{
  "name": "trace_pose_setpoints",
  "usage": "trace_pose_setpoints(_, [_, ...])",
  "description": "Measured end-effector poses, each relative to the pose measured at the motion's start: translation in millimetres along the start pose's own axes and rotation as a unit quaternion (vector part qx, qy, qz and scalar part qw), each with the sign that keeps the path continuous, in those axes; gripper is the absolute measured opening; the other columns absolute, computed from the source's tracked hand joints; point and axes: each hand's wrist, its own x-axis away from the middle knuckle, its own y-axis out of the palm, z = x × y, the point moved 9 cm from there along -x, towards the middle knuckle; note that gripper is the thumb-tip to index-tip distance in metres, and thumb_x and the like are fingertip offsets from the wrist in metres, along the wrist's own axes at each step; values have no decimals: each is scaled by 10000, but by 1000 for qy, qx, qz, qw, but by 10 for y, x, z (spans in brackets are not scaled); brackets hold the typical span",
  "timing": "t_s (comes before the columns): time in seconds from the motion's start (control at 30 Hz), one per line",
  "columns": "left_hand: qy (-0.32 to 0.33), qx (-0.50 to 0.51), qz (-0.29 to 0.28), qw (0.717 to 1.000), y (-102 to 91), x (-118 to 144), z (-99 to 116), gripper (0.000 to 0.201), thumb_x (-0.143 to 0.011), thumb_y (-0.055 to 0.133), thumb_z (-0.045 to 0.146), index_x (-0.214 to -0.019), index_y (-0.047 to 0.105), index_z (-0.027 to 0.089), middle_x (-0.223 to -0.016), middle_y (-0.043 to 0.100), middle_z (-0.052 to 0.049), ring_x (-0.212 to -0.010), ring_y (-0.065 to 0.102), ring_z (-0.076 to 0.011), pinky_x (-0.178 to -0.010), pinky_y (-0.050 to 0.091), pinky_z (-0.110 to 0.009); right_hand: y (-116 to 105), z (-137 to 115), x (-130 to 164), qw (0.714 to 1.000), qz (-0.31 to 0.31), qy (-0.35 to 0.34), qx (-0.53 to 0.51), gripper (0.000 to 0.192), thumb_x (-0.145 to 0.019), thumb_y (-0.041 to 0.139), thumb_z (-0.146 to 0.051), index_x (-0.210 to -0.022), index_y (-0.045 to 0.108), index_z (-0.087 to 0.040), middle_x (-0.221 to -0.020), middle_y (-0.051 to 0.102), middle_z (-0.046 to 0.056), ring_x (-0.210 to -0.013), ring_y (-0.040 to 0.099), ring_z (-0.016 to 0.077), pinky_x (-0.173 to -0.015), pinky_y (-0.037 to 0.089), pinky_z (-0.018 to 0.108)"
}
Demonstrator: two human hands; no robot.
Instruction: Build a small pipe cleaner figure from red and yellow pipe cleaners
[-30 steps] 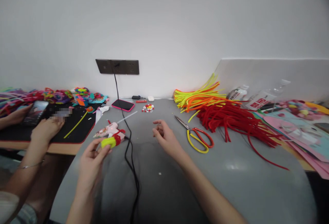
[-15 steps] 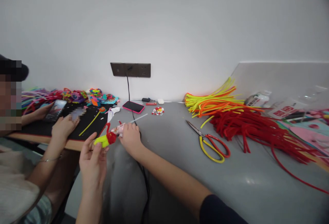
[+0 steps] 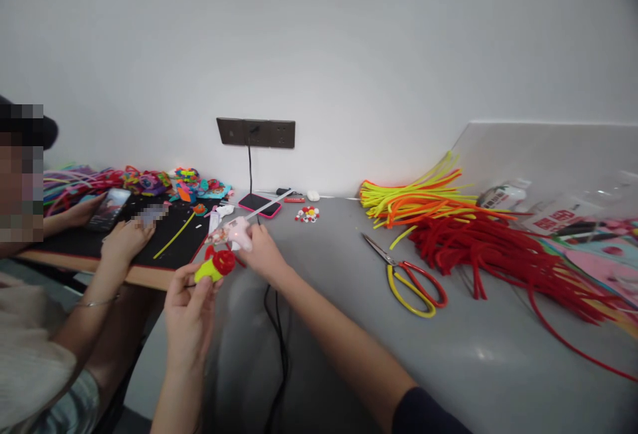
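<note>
On the grey table (image 3: pixel 349 327), the left hand (image 3: pixel 192 314) pinches a half-made red and yellow flower (image 3: pixel 216 266); just beyond, the right hand (image 3: pixel 262 254) grips the glue gun (image 3: pixel 234 233), nozzle close. Gluing looks unfinished; the scissors (image 3: pixel 409 281) lie apart.

The glue gun (image 3: pixel 234 234) handle is hidden inside the right hand (image 3: pixel 262 254). The red pipe cleaners (image 3: pixel 503 254) run off the right edge. The co-worker's phone (image 3: pixel 107 208) screen is too small to read.

Plain white wall (image 3: pixel 349 42), dark socket strip (image 3: pixel 256 133) on it, grey tabletop (image 3: pixel 448 367), even soft light
</note>
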Motion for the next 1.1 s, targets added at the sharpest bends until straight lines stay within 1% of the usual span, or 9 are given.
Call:
trace_pose_setpoints(0.13, [12,-9,-23,1000,90,47,35,348,-590,854,308,-856,658,198,-874,649,-1,-705,638,-107,-639,574,-200,-280,16,-73,996,44,-13,-78,332,-733,640,-127,-1036,511,-168,-1081,622,105,-1007,604,235,-863,487,358])
trace_pose_setpoints(0.23, [25,-27,-19,999,120,74,49,335,-601,847,298,-861,664,193,-888,651,2,-671,631,-94,-658,579,-215,-423,194,-57,983,41,39,-173,309,-755,625,-157,-1043,522,-192,-868,664,32,-733,644,190,-675,513,308])
trace_pose_setpoints(0.33, [29,-69,-14,997,132,81,20,331,-612,839,294,-867,662,178,-868,653,6,-624,634,-89,-660,581,-227,-615,405,83,965,56,80,-243,219,-787,612,-263,-982,540,-194,-641,588,-39,-457,532,127,-470,436,249])
trace_pose_setpoints(0.4, [31,-98,-18,995,148,81,-8,324,-620,834,292,-861,657,169,-839,656,1,-613,644,-101,-649,579,-235,-829,513,252,953,98,78,-275,231,-784,630,-368,-896,553,-182,-583,514,-59,-428,464,102,-434,381,229])
trace_pose_setpoints(0.47, [39,-123,-26,991,188,89,-26,318,-625,829,296,-853,649,165,-819,657,-6,-647,664,-125,-651,577,-242,-934,572,453,924,79,75,-366,298,-786,626,-449,-876,569,-170,-565,464,-69,-446,425,84,-445,351,214])
trace_pose_setpoints(0.57, [63,-161,-37,984,295,135,-23,312,-621,825,303,-832,642,165,-803,633,-12,-768,681,-169,-684,581,-255,-910,629,833,848,-4,123,-515,422,-766,656,-509,-1011,575,-175,-594,442,-73,-458,385,67,-437,284,198])
trace_pose_setpoints(0.7, [101,-185,-67,975,522,254,-17,259,-646,809,285,-812,646,171,-805,542,2,-812,637,-150,-697,585,-241,-944,663,1342,792,9,121,-599,404,-801,645,-513,-1011,562,-179,-516,382,-100,-400,295,50,-410,215,195])
trace_pose_setpoints(0.9, [109,-186,-127,968,827,447,-95,195,-703,780,273,-832,668,178,-854,507,-1,-817,635,-140,-707,597,-247,-801,632,1811,801,1,79,-593,484,-797,618,-611,-990,579,-169,-448,356,-113,-349,224,47,-358,203,196])
trace_pose_setpoints(1.1, [155,-234,-167,945,972,593,-71,151,-748,747,255,-870,680,198,-866,532,-8,-804,634,-137,-703,596,-252,-735,625,1846,805,14,88,-587,487,-789,631,-608,-950,596,-150,-440,354,-112,-342,250,44,-362,210,202])
